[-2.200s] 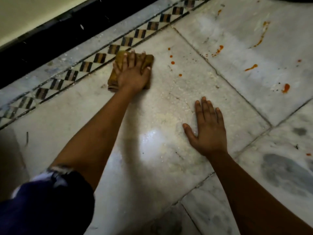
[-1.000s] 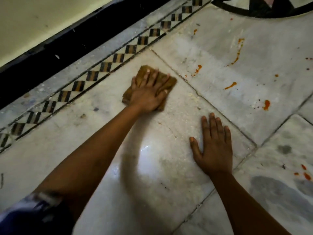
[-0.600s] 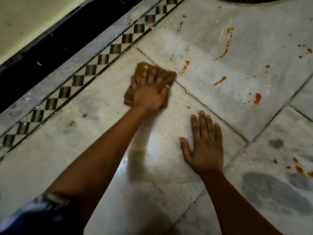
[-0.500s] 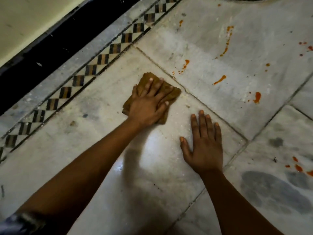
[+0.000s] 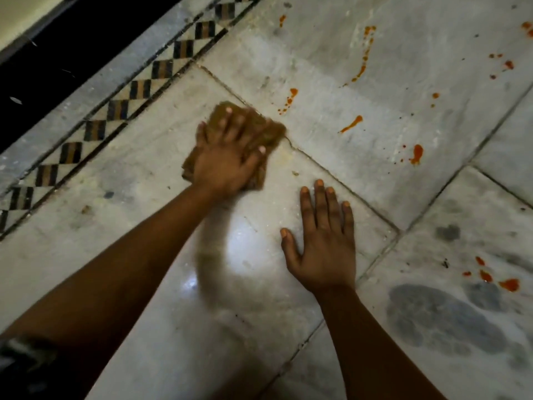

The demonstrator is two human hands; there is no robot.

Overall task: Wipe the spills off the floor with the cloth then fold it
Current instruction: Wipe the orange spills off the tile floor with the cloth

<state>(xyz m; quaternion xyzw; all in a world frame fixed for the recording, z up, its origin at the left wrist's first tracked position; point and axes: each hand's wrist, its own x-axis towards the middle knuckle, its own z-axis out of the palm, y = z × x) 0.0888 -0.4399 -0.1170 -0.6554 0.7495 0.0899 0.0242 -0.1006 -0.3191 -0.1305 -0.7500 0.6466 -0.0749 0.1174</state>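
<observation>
A folded brown cloth (image 5: 271, 134) lies on the white marble floor (image 5: 144, 174), close to a tile joint. My left hand (image 5: 227, 157) presses flat on top of it with the fingers spread, covering most of it. My right hand (image 5: 326, 241) rests flat on the floor to the right and nearer me, fingers straight, holding nothing. Orange spill drops (image 5: 288, 101) lie just beyond the cloth. More orange streaks (image 5: 350, 124) and a blob (image 5: 416, 154) mark the tile to the right. Further orange spots (image 5: 509, 284) sit at the right edge.
A checkered black-and-tan tile border (image 5: 115, 111) runs diagonally at the upper left, with a dark band (image 5: 57, 53) and a pale wall behind it. Grey smudges (image 5: 438, 316) mark the tile at the lower right.
My left hand has slid the cloth back and forth over the tile, from the checkered border toward the tile joint by the orange drops. My right hand stays planted on the floor.
</observation>
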